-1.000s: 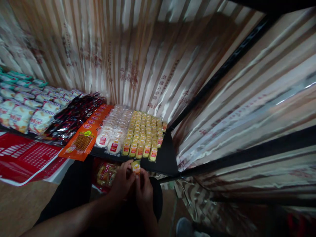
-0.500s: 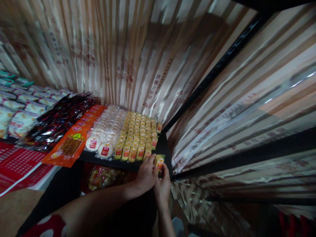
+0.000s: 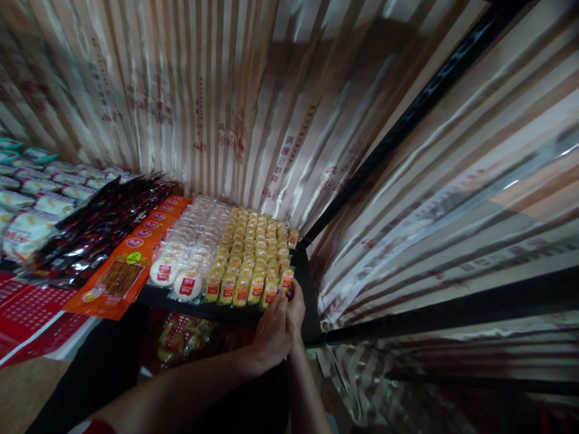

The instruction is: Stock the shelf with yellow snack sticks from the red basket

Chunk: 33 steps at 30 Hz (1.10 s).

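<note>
Rows of small yellow snack packets (image 3: pixel 253 253) with red labels fill the right end of a black shelf (image 3: pixel 308 313). My left hand (image 3: pixel 271 331) and my right hand (image 3: pixel 297 306) are pressed together at the front right corner of those rows. The fingers of both are curled onto one yellow packet (image 3: pixel 287 279), which lies at the front of the rightmost row. My left forearm reaches in from the lower left and my right forearm rises from the bottom edge.
Left of the yellow rows lie round white cakes in clear wrappers (image 3: pixel 187 259), orange packets (image 3: pixel 129 265), dark glossy packets (image 3: pixel 99 223) and white bags (image 3: pixel 31 211). A red snack bag (image 3: pixel 181 340) sits under the shelf. Striped satin curtain (image 3: pixel 226 90) and a black frame bar (image 3: pixel 407 120) close in the back and right.
Both hands carried the yellow packet from below the shelf's front edge up and to the right, and set it down at the front of the rightmost row.
</note>
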Motion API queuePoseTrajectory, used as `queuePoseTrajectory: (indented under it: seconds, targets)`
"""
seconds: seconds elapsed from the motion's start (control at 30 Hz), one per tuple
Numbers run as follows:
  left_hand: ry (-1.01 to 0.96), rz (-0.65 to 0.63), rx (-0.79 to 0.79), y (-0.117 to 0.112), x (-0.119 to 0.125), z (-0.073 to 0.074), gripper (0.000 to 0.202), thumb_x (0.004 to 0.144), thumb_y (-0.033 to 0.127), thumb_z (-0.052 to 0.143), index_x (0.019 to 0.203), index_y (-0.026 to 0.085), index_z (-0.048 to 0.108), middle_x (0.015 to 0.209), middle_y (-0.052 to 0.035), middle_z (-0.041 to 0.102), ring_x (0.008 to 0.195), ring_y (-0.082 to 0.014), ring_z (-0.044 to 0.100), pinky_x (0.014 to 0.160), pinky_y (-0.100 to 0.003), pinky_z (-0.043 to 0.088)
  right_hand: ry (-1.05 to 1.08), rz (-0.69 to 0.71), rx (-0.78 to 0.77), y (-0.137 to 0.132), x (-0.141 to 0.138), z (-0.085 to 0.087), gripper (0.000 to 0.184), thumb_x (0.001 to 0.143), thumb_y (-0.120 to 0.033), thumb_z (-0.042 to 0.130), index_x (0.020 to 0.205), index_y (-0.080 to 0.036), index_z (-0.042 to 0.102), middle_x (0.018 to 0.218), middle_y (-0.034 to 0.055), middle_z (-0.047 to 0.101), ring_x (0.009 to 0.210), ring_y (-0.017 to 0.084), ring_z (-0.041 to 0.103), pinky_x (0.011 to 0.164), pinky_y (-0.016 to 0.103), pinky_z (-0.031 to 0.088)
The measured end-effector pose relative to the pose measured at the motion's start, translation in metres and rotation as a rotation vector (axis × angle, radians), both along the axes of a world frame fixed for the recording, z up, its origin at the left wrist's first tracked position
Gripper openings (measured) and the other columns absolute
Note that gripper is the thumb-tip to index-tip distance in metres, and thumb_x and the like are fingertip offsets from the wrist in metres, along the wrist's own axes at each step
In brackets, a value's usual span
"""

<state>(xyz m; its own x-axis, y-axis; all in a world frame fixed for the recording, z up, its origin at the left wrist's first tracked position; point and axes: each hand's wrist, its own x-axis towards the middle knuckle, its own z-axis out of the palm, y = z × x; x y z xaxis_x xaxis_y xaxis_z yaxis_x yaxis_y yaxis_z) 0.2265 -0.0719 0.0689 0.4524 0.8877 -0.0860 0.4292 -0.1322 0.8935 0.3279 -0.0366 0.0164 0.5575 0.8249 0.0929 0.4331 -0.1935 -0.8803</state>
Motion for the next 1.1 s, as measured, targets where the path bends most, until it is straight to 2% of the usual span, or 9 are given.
queuePoseTrajectory:
  seconds: [0.1,0.23,0.4,0.47,0.6,0.73,0.87,1.0,1.1]
  targets:
    - [0.054,0.015,-0.006,0.002,0.002,-0.004,0.059,0.078,0.023,0.036,0.134,0.004,0.033,0.14,-0.0169,0.034,0.13,-0.0247,0.031,0.109,-0.036,0.022,-0.001,-0.025,0.042,0.009,0.0,-0.003,0.058,0.069,-0.042,0.054,0.118,-0.012,0.051,0.101,0.0116,0.064,0.085,0.021,0.06,0.076,0.033,0.046]
    - [0.071,0.029,0.008,0.004,0.002,-0.008,0.056,0.077,0.022,0.037,0.13,0.003,0.038,0.137,-0.0181,0.039,0.128,-0.0257,0.034,0.109,-0.037,0.023,-0.068,-0.034,0.065,0.013,0.003,-0.007,0.055,0.069,-0.041,0.053,0.116,-0.013,0.054,0.1,0.0113,0.064,0.086,0.022,0.059,0.078,0.034,0.045]
    - [0.074,0.032,0.032,0.004,-0.004,0.0,0.051,0.077,0.019,0.036,0.126,0.01,0.044,0.131,-0.014,0.047,0.123,-0.0248,0.039,0.107,-0.037,0.026,-0.27,-0.036,0.039,0.011,0.005,-0.006,0.055,0.073,-0.045,0.05,0.116,-0.011,0.056,0.103,0.0153,0.062,0.099,0.027,0.052,0.086,0.04,0.041]
    - [0.082,0.019,0.041,0.004,-0.006,0.002,0.05,0.076,0.019,0.037,0.124,0.01,0.046,0.129,-0.0148,0.049,0.122,-0.0259,0.04,0.106,-0.038,0.027,-0.32,-0.011,0.044,0.01,0.006,-0.006,0.055,0.077,-0.047,0.045,0.117,-0.011,0.055,0.109,0.016,0.06,0.103,0.028,0.049,0.09,0.041,0.038]
    - [0.09,0.026,0.06,0.007,-0.007,-0.002,0.05,0.074,0.016,0.037,0.123,0.01,0.048,0.127,-0.0148,0.05,0.12,-0.0263,0.041,0.106,-0.039,0.028,-0.273,0.016,0.025,0.014,0.005,-0.009,0.057,0.082,-0.048,0.036,0.12,-0.009,0.053,0.113,0.0167,0.059,0.105,0.026,0.05,0.092,0.041,0.038]
    - [0.074,0.044,0.064,0.008,-0.006,-0.008,0.05,0.075,0.016,0.037,0.124,0.012,0.046,0.128,-0.0129,0.049,0.122,-0.0257,0.039,0.106,-0.041,0.027,-0.224,0.012,0.015,0.016,0.002,-0.01,0.058,0.079,-0.048,0.039,0.118,-0.008,0.054,0.111,0.0169,0.06,0.099,0.025,0.054,0.085,0.037,0.042]
    - [0.1,0.01,0.077,0.006,-0.006,-0.008,0.049,0.076,0.015,0.036,0.124,0.008,0.045,0.128,-0.0161,0.048,0.122,-0.0271,0.039,0.106,-0.042,0.028,-0.174,-0.019,0.033,0.015,0.003,-0.011,0.059,0.079,-0.048,0.041,0.123,-0.009,0.05,0.106,0.0154,0.062,0.093,0.023,0.057,0.081,0.035,0.044]
    - [0.086,-0.008,0.144,0.002,-0.012,-0.007,0.042,0.077,0.015,0.035,0.118,0.012,0.048,0.123,-0.0136,0.05,0.117,-0.0242,0.042,0.104,-0.041,0.03,-0.145,-0.071,0.045,0.009,0.003,-0.01,0.062,0.076,-0.05,0.045,0.122,-0.008,0.05,0.108,0.017,0.06,0.095,0.023,0.057,0.079,0.034,0.045]
    - [0.038,-0.014,0.218,-0.004,-0.022,-0.01,0.034,0.078,0.014,0.034,0.106,0.015,0.053,0.111,-0.0098,0.056,0.107,-0.0204,0.048,0.098,-0.037,0.038,-0.147,-0.137,0.099,-0.002,-0.006,-0.002,0.06,0.078,-0.051,0.043,0.118,-0.008,0.051,0.11,0.0185,0.059,0.099,0.023,0.055,0.079,0.034,0.045]
